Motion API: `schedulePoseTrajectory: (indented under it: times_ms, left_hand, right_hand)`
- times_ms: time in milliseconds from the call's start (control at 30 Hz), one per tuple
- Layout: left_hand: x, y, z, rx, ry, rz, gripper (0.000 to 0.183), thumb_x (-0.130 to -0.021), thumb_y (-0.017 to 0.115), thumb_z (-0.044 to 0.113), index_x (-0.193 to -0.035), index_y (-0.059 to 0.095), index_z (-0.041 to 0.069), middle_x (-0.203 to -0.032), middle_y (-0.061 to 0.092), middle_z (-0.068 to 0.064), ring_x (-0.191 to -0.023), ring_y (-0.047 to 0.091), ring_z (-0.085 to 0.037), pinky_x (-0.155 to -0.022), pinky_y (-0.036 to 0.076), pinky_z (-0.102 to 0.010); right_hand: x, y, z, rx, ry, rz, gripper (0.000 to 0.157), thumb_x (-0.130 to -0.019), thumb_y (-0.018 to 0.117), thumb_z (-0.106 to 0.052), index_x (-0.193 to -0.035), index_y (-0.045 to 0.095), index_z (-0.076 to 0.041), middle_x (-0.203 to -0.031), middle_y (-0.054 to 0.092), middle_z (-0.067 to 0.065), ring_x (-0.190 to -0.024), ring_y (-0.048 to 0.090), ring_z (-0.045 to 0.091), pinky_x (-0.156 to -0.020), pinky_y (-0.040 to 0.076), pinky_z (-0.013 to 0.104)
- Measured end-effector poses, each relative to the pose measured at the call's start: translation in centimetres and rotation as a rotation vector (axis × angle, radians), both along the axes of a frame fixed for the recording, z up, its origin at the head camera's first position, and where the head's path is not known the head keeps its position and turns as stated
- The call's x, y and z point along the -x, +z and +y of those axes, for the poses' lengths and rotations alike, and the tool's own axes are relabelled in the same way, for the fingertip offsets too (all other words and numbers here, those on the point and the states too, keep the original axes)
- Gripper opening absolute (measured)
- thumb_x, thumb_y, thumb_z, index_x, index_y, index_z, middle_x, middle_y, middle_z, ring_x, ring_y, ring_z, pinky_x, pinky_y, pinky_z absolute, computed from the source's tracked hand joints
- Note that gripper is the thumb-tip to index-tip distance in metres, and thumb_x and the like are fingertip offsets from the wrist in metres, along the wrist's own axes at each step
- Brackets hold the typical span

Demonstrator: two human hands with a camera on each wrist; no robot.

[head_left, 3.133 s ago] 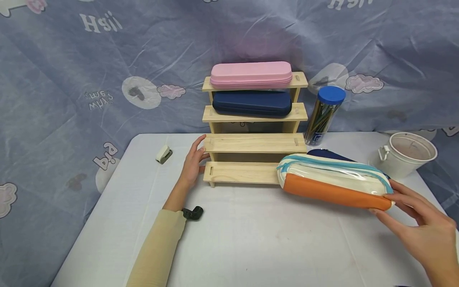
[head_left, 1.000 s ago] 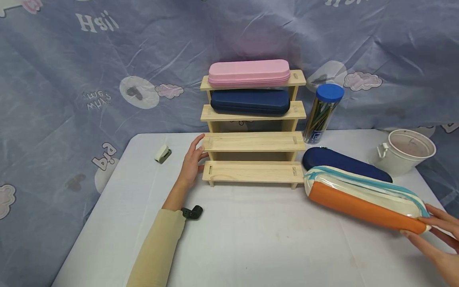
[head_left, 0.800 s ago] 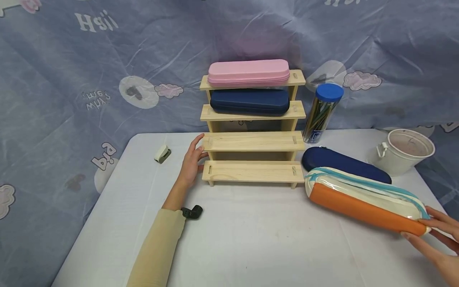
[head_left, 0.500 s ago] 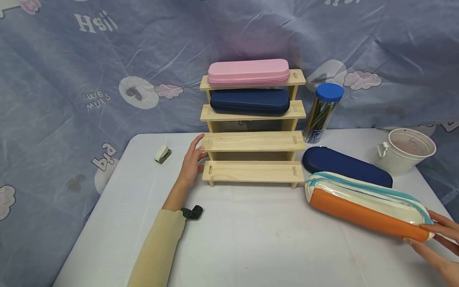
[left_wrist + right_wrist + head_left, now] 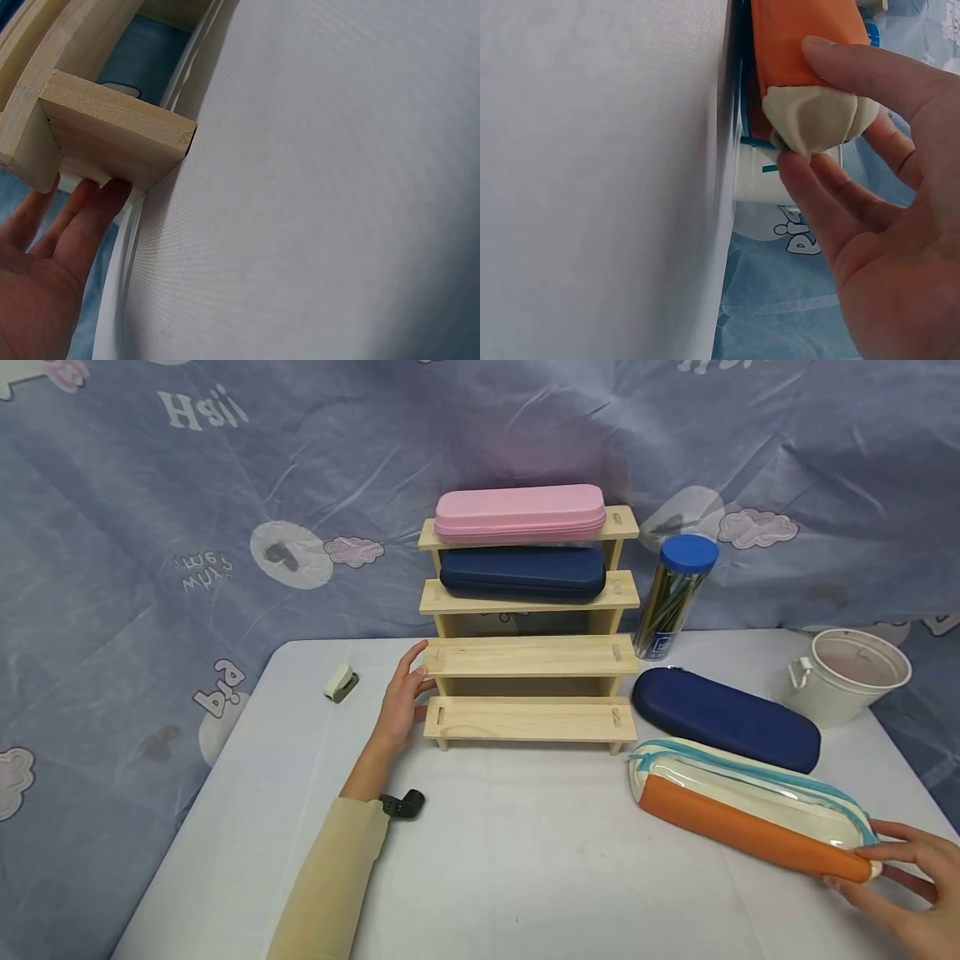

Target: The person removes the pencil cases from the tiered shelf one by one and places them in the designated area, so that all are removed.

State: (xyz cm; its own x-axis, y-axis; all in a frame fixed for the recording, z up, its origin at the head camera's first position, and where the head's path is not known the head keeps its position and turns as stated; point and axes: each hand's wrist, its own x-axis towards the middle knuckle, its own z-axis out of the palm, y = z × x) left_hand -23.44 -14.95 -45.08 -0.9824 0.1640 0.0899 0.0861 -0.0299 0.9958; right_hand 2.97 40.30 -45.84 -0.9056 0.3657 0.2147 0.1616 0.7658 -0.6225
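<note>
My right hand pinches the right end of a pencil case with an orange base, a clear window and a teal zipper. The right wrist view shows thumb and fingers on either side of its cream end. The case lies slantwise, close over the table, in front of a navy pencil case. My left hand touches the left side of a stepped wooden shelf; in the left wrist view its fingertips rest against the side panel. The shelf's two upper tiers carry a pink case and a dark blue case.
A clear tube of sticks with a blue lid stands right of the shelf. At the back right is a white bucket. A small cream-and-grey stapler lies on the white table, left of the shelf. A printed curtain hangs behind.
My right hand has drawn the orange pencil case away from the lowest shelf tier, rightward and toward me, and lowered it, uncovering the navy case. The left hand stays at the shelf.
</note>
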Motion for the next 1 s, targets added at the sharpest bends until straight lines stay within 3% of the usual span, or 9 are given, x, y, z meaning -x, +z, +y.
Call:
schedulePoseTrajectory:
  times_ms: [133, 200, 400, 467, 700, 867, 1000]
  left_hand:
    - [0.0, 0.0, 0.0, 0.007, -0.001, 0.012, 0.045, -0.102, 0.042, 0.041, -0.147, 0.035, 0.04, -0.141, 0.044, -0.007, -0.122, 0.05, -0.031, -0.082, 0.052, -0.051]
    - [-0.1, 0.1, -0.1, 0.001, -0.008, 0.011, 0.046, -0.103, 0.041, 0.039, -0.148, 0.033, 0.038, -0.142, 0.043, -0.008, -0.122, 0.05, -0.032, -0.082, 0.052, -0.052]
    - [0.0, 0.3, -0.3, -0.021, -0.034, 0.002, 0.048, -0.104, 0.04, 0.032, -0.151, 0.03, 0.031, -0.143, 0.041, -0.013, -0.124, 0.047, -0.036, -0.084, 0.049, -0.055]
    - [0.0, 0.3, -0.3, -0.019, -0.034, 0.001, 0.049, -0.104, 0.04, 0.032, -0.151, 0.029, 0.03, -0.143, 0.041, -0.014, -0.124, 0.047, -0.037, -0.084, 0.049, -0.056]
    - [-0.1, 0.2, 0.0, 0.019, -0.003, 0.0, 0.044, -0.102, 0.042, 0.04, -0.145, 0.035, 0.043, -0.141, 0.044, -0.005, -0.122, 0.05, -0.03, -0.082, 0.051, -0.051]
    - [0.0, -0.1, 0.0, 0.017, 0.006, 0.012, 0.043, -0.101, 0.043, 0.043, -0.144, 0.037, 0.045, -0.14, 0.045, -0.006, -0.121, 0.051, -0.03, -0.082, 0.052, -0.052]
    - [0.0, -0.2, 0.0, 0.022, 0.009, 0.017, 0.044, -0.101, 0.043, 0.044, -0.145, 0.036, 0.044, -0.141, 0.045, -0.006, -0.121, 0.052, -0.029, -0.082, 0.052, -0.052]
  right_hand:
    - [0.2, -0.1, 0.1, -0.007, 0.017, -0.007, 0.051, -0.057, 0.091, 0.0, -0.098, 0.061, 0.005, -0.115, 0.043, 0.009, -0.106, 0.024, -0.014, -0.057, 0.033, -0.003]
    - [0.4, 0.0, 0.0, -0.022, 0.021, -0.032, 0.052, -0.058, 0.09, 0.002, -0.099, 0.059, 0.006, -0.116, 0.041, 0.018, -0.107, 0.026, -0.008, -0.056, 0.033, -0.003]
    - [0.7, 0.0, -0.1, -0.047, 0.033, -0.06, 0.053, -0.059, 0.088, 0.007, -0.103, 0.056, 0.008, -0.123, 0.04, 0.027, -0.115, 0.031, 0.011, -0.055, 0.03, -0.004]
    - [0.7, -0.1, -0.1, -0.05, 0.039, -0.056, 0.055, -0.058, 0.089, 0.006, -0.102, 0.056, 0.007, -0.122, 0.041, 0.027, -0.113, 0.03, 0.006, -0.055, 0.03, -0.004]
    - [0.7, 0.4, 0.0, -0.076, 0.077, -0.1, 0.059, -0.061, 0.091, -0.008, -0.104, 0.053, 0.006, -0.124, 0.04, 0.033, -0.111, 0.031, 0.049, -0.049, 0.03, -0.001]
    - [0.8, 0.9, -0.4, -0.099, 0.079, -0.045, 0.058, -0.064, 0.091, -0.016, -0.105, 0.056, 0.004, -0.121, 0.045, 0.033, -0.112, 0.035, 0.045, -0.051, 0.027, 0.002]
    - [1.1, 1.5, -0.7, -0.145, 0.089, 0.008, 0.055, -0.067, 0.09, -0.021, -0.107, 0.06, 0.002, -0.121, 0.047, 0.032, -0.112, 0.037, 0.049, -0.064, 0.024, 0.008]
